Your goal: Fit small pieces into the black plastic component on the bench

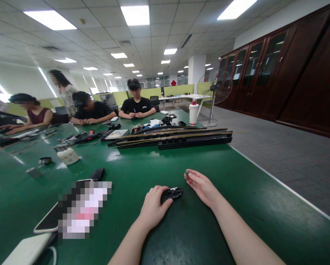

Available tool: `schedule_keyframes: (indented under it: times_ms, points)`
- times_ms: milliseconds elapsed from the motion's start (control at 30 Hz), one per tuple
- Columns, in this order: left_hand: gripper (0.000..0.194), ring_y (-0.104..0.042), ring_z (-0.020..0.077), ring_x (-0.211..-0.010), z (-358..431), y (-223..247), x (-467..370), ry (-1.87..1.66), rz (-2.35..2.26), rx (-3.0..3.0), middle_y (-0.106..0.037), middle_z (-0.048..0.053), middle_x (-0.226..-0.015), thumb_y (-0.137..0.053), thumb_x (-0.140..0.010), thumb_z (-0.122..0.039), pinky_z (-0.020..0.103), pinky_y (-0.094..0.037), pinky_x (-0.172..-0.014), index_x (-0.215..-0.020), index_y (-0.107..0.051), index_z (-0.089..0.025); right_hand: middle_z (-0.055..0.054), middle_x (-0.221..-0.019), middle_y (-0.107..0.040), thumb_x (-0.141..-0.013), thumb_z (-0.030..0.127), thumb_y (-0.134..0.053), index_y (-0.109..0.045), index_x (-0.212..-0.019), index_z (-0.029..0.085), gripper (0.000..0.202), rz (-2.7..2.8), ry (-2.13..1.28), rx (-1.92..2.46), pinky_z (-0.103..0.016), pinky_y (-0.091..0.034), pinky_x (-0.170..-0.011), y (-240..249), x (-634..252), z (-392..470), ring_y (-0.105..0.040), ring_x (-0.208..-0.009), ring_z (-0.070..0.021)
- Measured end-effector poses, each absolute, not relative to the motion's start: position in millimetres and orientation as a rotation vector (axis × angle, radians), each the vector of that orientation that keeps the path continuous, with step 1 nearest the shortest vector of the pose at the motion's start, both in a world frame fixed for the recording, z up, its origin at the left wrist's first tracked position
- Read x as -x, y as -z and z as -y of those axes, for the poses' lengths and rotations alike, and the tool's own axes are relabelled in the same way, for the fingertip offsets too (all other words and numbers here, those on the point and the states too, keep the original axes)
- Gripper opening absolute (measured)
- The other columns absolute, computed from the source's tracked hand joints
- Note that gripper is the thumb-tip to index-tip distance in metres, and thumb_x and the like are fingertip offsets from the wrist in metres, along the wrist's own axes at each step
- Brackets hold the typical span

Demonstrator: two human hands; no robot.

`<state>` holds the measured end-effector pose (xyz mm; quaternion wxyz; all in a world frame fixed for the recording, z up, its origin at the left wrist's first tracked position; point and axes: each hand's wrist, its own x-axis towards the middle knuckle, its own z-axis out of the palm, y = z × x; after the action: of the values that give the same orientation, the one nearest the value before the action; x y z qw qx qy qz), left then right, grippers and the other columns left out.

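Note:
A small black plastic part (175, 193) with a shiny silver strip on top rests at the table surface in front of me. My left hand (155, 206) is closed on its left end, thumb in front and fingers behind. To the right and slightly farther off, my right hand (200, 184) is raised a little above the table. Its thumb and fingertips pinch a small greyish piece (186, 173), too small to name. The two hands are apart, and the right one does not touch the black part.
On the green table (131, 165), long black rails with thin brass-coloured rods (170, 136) lie across the far side. Left of me are a phone (51, 217), a white device (27, 250) and a pale jar (68, 154). A white bottle (193, 114) stands beyond. Several people sit opposite.

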<state>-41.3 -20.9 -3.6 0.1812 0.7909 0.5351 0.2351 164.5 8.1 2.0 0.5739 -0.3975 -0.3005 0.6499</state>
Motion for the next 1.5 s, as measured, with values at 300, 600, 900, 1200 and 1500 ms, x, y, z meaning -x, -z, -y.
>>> schedule_keyframes:
  times_ms: [300,600,900,1200,1500]
  points:
    - [0.032,-0.052,0.0206,-0.095,21,7,42,-0.689,-1.498,-2.25,-0.058,0.006,-0.104,-0.052,-0.078,-0.034,0.033,-0.039,-0.084,-0.107,-0.054,-0.022,0.0,-0.082,-0.069,-0.059,0.024,-0.075,-0.066,-0.08,0.022,0.023,0.674,-1.532,0.911,-0.027,-0.044,-0.081,-3,-164,-8,-0.063,-0.084,-0.0144]
    - [0.033,-0.051,0.0203,-0.095,20,7,42,-0.681,-1.493,-2.248,-0.058,0.005,-0.103,-0.053,-0.078,-0.034,0.033,-0.038,-0.084,-0.108,-0.054,-0.021,0.0,-0.082,-0.069,-0.056,0.023,-0.077,-0.067,-0.081,0.021,0.027,0.652,-1.534,0.9,-0.023,-0.043,-0.076,-1,-162,-9,-0.062,-0.081,-0.0119]
    - [0.033,-0.051,0.0196,-0.095,19,10,43,-0.691,-1.494,-2.248,-0.058,0.005,-0.103,-0.054,-0.077,-0.034,0.032,-0.038,-0.084,-0.108,-0.054,-0.021,-0.001,-0.083,-0.069,-0.055,0.031,-0.078,-0.067,-0.081,0.021,0.03,0.743,-1.466,0.966,-0.025,-0.043,-0.075,-2,-159,-6,-0.062,-0.082,-0.0143]
    - [0.033,-0.051,0.0201,-0.095,20,6,42,-0.665,-1.511,-2.239,-0.058,0.005,-0.104,-0.053,-0.077,-0.035,0.033,-0.038,-0.084,-0.108,-0.054,-0.022,-0.006,-0.092,-0.07,-0.057,0.039,-0.075,-0.064,-0.09,0.019,0.04,1.039,-1.344,1.039,-0.036,-0.041,-0.09,-5,-152,-2,-0.062,-0.093,-0.0202]
    - [0.033,-0.051,0.0199,-0.094,19,9,43,-0.67,-1.505,-2.24,-0.058,0.005,-0.103,-0.054,-0.077,-0.035,0.033,-0.039,-0.083,-0.108,-0.053,-0.022,-0.008,-0.096,-0.068,-0.065,0.033,-0.068,-0.063,-0.094,0.017,0.033,1.415,-1.237,1.118,-0.039,-0.045,-0.087,-3,-147,1,-0.063,-0.089,-0.0213]
